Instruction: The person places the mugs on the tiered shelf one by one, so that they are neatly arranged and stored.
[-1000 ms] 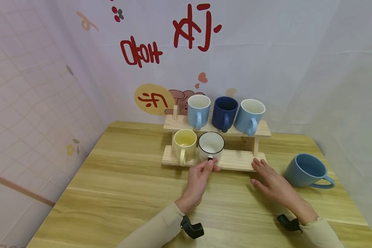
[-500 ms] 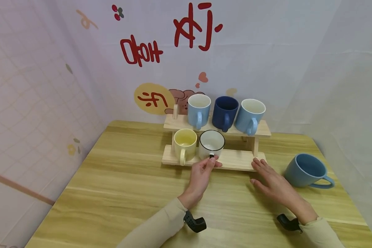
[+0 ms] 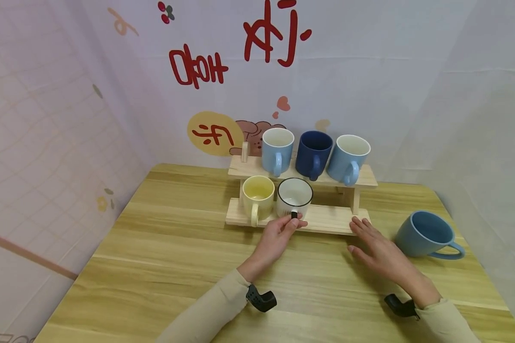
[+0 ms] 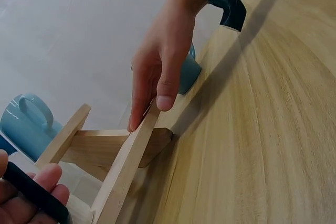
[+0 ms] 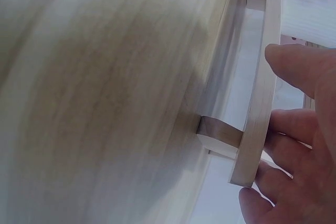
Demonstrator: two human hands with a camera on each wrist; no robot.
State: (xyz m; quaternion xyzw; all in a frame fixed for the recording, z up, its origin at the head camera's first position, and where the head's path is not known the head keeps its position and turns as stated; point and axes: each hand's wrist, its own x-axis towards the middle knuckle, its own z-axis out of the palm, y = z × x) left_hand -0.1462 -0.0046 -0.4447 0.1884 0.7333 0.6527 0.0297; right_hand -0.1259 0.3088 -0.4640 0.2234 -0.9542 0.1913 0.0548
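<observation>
My left hand (image 3: 276, 239) pinches the black-edged handle (image 4: 34, 191) of a white mug with a black rim (image 3: 293, 197). That mug is on the lower tier of a wooden two-tier rack (image 3: 330, 220), right beside a yellow mug (image 3: 258, 200). My right hand (image 3: 384, 255) rests with fairly straight fingers on the right end of the lower tier, its thumb (image 5: 294, 64) near the front edge. Just right of that hand, a grey-blue mug (image 3: 425, 236) lies tilted on the table, handle to the right. The white mug's base is partly hidden by my left fingers.
On the upper tier stand a light blue mug (image 3: 277, 151), a dark blue mug (image 3: 313, 155) and another light blue mug (image 3: 348, 159), handles forward. A printed cloth (image 3: 369, 71) hangs behind the wooden table (image 3: 163, 267).
The white mug has shifted slightly back on the lower tier, with my left hand still on its handle. My right hand stays on the rack's end. The head view has tilted a little.
</observation>
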